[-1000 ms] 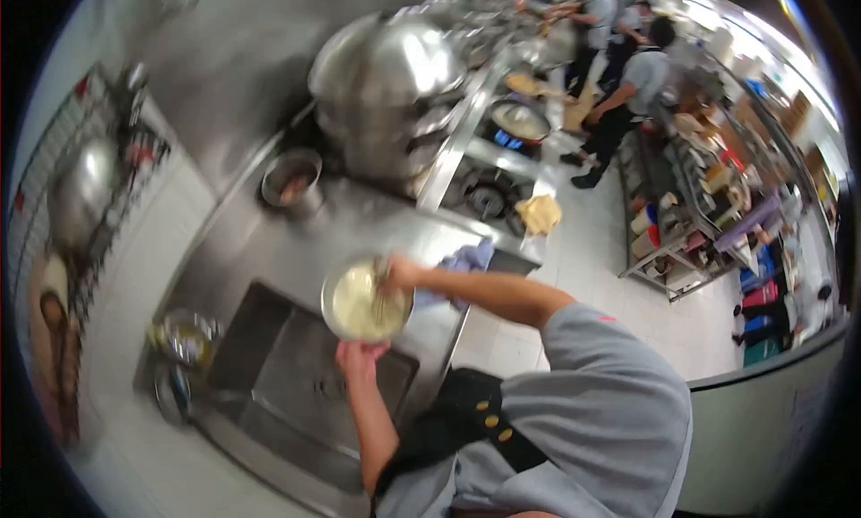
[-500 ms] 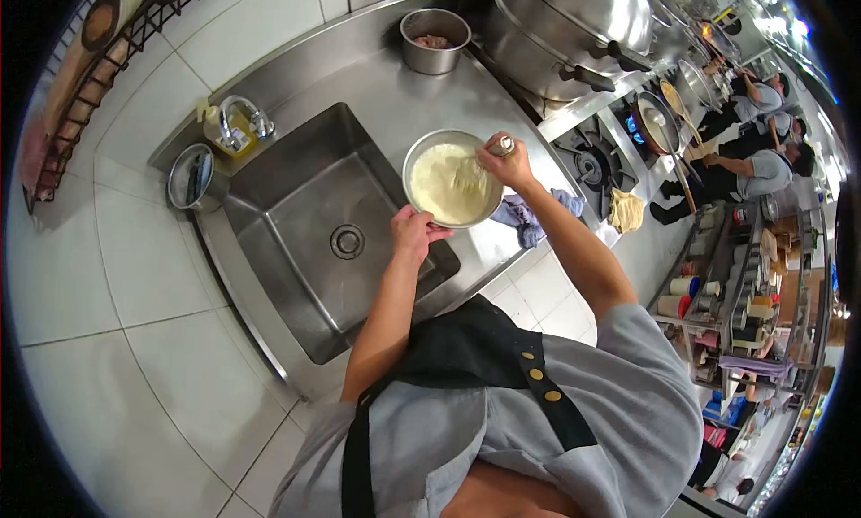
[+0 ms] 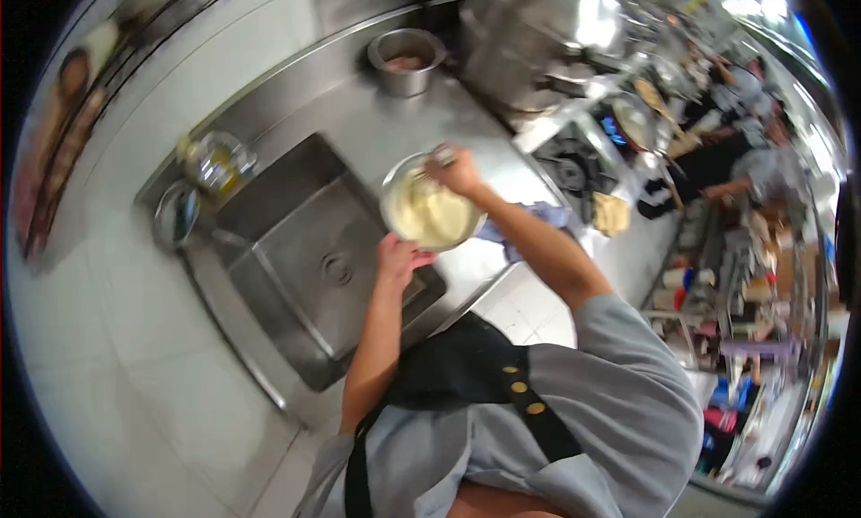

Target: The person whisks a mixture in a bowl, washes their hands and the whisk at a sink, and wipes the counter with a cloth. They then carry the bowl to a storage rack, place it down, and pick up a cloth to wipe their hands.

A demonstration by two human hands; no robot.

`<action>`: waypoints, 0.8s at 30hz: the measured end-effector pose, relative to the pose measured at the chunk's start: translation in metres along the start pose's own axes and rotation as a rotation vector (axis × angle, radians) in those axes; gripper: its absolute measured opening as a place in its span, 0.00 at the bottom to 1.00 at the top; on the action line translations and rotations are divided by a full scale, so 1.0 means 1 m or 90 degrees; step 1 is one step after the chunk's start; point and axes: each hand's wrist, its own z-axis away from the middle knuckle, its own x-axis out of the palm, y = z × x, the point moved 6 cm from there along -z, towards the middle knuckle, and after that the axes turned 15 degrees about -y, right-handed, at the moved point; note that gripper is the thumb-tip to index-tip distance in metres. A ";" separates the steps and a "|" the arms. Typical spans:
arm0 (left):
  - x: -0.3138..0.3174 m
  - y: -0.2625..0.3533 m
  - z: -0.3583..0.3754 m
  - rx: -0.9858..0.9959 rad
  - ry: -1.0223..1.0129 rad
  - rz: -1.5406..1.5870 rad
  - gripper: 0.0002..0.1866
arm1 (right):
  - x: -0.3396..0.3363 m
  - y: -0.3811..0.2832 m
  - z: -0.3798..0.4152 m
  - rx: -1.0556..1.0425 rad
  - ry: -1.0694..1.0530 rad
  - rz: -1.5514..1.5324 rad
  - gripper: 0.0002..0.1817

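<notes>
While left hand [image 3: 397, 253] grips near rim of steel bowl [image 3: 392, 188] on counter beside sink [image 3: 296, 258], right hand [image 3: 457, 170] closed around whisk handle [image 3: 442, 153]. Bowl holds pale batter [image 3: 429, 213]. Small pot [image 3: 405, 60] behind: pinkish contents, blurred.

Quick count: two hands were in there, the left hand [image 3: 395, 254] gripping the rim of one bowl [image 3: 429, 211] of pale batter, the right hand [image 3: 459, 170] closed on one whisk [image 3: 441, 154]. One sink [image 3: 305, 240] was set in the desk [image 3: 377, 132], with one drain [image 3: 335, 269] in it. One small pot [image 3: 405, 60] sat at the back, one big blurry lidded pot [image 3: 538, 34] beside it. One bottle [image 3: 215, 162] and one round tin [image 3: 175, 215] stood by the sink. One bluish cloth [image 3: 529, 226] and one yellow rag [image 3: 613, 213] lay on the right. At least two co-workers [image 3: 762, 173] were by the stoves, too smeared to count properly.
</notes>
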 end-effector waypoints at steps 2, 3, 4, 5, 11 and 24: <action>0.003 -0.002 0.000 0.011 -0.045 0.037 0.16 | 0.028 -0.002 0.009 -0.184 -0.088 0.198 0.13; 0.003 -0.002 -0.001 -0.004 -0.058 0.015 0.15 | 0.034 -0.023 0.023 -0.196 -0.091 0.289 0.16; 0.004 -0.001 -0.002 -0.016 -0.062 -0.008 0.14 | 0.030 -0.039 0.024 -0.082 -0.265 0.227 0.17; 0.006 -0.001 -0.001 -0.035 -0.056 -0.018 0.13 | 0.009 -0.033 0.017 0.057 -0.226 0.179 0.19; 0.003 0.000 -0.006 -0.051 0.001 -0.009 0.11 | 0.024 -0.028 0.025 -0.211 -0.177 0.193 0.17; -0.001 0.000 0.009 -0.090 0.029 -0.104 0.11 | -0.013 -0.015 0.019 -0.177 0.063 0.138 0.11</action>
